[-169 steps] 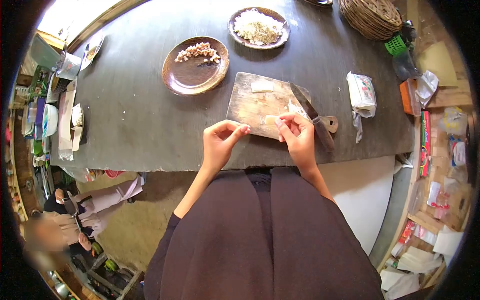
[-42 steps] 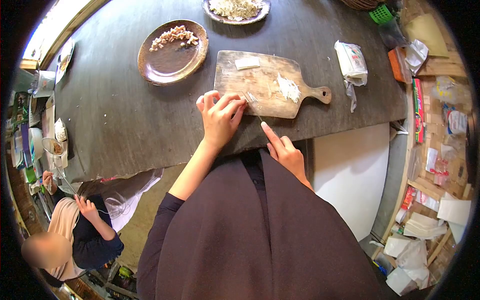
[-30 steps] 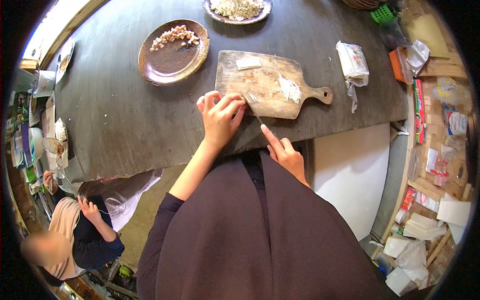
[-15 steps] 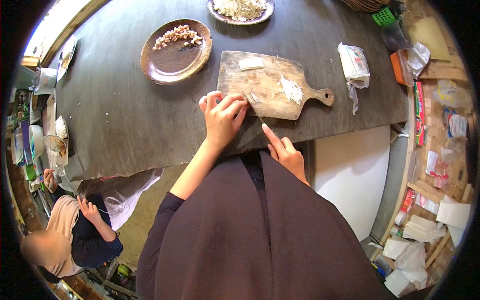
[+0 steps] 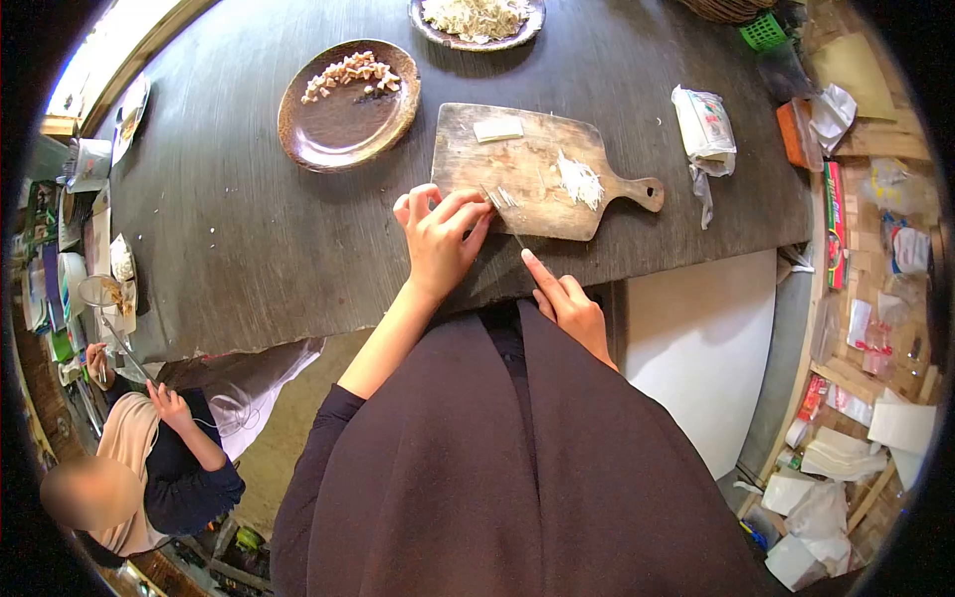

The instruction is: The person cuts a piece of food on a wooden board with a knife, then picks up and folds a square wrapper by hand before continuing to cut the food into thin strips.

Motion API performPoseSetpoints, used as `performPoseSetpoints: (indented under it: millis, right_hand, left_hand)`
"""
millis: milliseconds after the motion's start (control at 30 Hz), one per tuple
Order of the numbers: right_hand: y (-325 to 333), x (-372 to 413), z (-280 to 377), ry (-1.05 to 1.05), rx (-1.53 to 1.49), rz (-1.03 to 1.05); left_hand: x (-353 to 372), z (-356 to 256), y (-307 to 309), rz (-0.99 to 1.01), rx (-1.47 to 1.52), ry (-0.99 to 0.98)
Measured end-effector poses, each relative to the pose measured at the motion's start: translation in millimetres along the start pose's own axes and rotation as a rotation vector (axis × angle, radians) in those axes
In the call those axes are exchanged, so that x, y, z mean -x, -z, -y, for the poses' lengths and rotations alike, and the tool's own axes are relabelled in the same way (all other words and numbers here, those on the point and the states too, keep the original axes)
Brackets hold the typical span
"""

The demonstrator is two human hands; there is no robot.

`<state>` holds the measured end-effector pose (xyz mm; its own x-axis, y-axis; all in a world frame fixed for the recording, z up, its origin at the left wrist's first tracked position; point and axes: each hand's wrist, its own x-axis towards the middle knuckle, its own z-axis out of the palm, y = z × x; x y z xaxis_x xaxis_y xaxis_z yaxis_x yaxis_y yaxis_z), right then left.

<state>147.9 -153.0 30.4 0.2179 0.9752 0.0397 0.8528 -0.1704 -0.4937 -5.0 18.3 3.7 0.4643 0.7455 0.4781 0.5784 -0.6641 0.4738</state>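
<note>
Fingers (image 5: 460, 206) of L hand (image 5: 438, 244) pin pale strip (image 5: 500, 196), knife (image 5: 515, 235) alongside.

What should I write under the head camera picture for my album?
Left hand braced on the cutting board, right hand slicing with a thin knife.

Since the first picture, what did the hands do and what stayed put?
The right hand took up the knife that lay on the cutting board; its blade now sits beside the left hand, which moved down to the board's near edge. A heap of shreds appeared on the board. The square slice and brown plate stayed.
</note>
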Motion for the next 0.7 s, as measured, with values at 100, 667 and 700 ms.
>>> performPoseSetpoints:
  millis: [100,667,700]
  right_hand:
    - [-3,0,-1,0.002,0.003,-0.005]
    - [1,-3,7,-0.022,0.031,-0.006]
    - [1,-3,7,-0.022,0.031,-0.005]
  left_hand:
    - [1,1,-2,-0.003,0.008,0.000]
    - [1,0,-2,-0.015,0.004,0.020]
    - [1,0,-2,-0.017,0.007,0.020]
